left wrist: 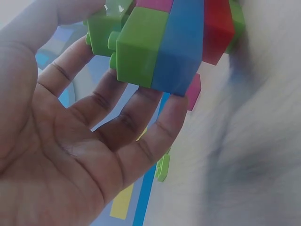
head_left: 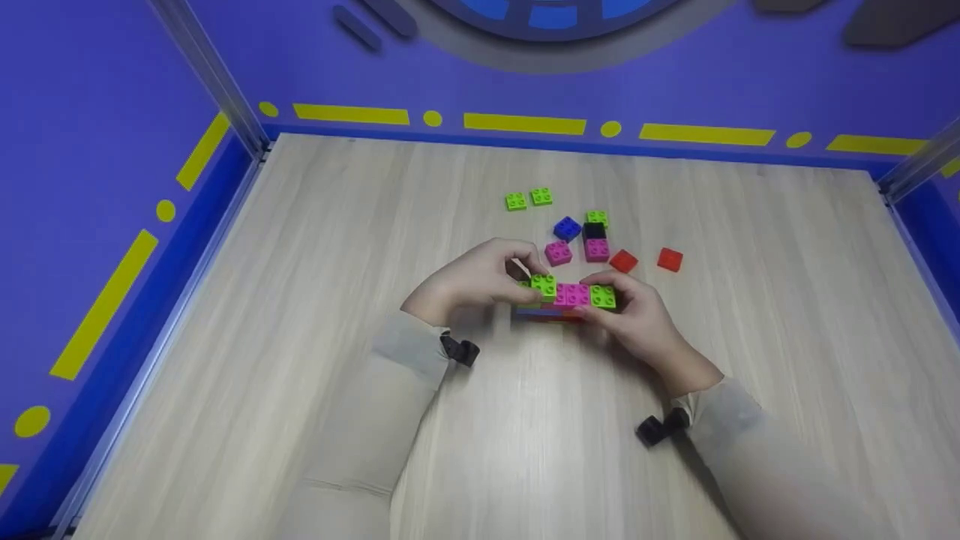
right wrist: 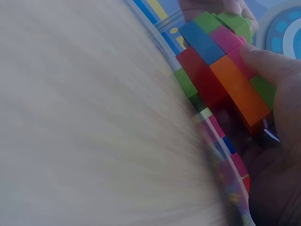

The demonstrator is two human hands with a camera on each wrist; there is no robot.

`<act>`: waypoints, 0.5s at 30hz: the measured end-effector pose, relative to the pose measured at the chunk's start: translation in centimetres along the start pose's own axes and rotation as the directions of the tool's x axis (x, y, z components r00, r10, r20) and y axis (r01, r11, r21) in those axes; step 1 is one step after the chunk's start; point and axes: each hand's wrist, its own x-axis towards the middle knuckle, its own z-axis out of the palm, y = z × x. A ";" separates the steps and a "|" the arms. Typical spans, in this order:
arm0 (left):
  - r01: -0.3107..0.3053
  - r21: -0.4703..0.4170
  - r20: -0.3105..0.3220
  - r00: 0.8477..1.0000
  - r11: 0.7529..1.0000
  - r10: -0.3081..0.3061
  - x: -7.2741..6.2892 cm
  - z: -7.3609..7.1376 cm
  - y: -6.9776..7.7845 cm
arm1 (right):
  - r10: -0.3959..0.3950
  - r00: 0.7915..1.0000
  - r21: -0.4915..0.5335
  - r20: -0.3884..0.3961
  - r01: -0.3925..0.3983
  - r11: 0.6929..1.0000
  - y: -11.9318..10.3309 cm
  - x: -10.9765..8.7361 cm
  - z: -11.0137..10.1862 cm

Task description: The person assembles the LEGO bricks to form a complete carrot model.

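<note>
A layered block of toy building bricks point(head_left: 574, 295) is held between both hands near the table's middle. At its left end my left hand point(head_left: 484, 277) pinches a lime green brick point(head_left: 543, 286) between thumb and fingers, at the top layer. My right hand point(head_left: 636, 315) grips the other end, beside another lime green brick point(head_left: 602, 297). Pink bricks form the top between them. Seen from the right wrist, a blue brick point(right wrist: 202, 42) and an orange brick point(right wrist: 242, 92) lie under the top row, with a red brick point(right wrist: 200, 75) lower down. Whether the pinched brick is fully seated, I cannot tell.
Behind the block lie loose bricks: two lime green ones point(head_left: 516, 201), a blue one point(head_left: 567, 229), a pink one point(head_left: 558, 253) and two red ones point(head_left: 670, 259). A black brick point(head_left: 594, 231) stands in line with green and pink. A blue wall point(head_left: 525, 90) borders the table point(head_left: 360, 202).
</note>
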 end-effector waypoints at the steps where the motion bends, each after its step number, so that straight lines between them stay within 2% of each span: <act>1: 0.000 0.000 -0.002 1.000 1.000 0.000 0.0 0.0 0.0 | -0.001 1.000 0.001 -0.001 0.001 1.000 0.0 0.0 0.0; 15: 0.010 -0.013 0.001 1.000 1.000 -0.010 0.0 -0.2 -0.3 | 0.001 1.000 -0.002 -0.003 -0.001 1.000 0.0 0.0 0.0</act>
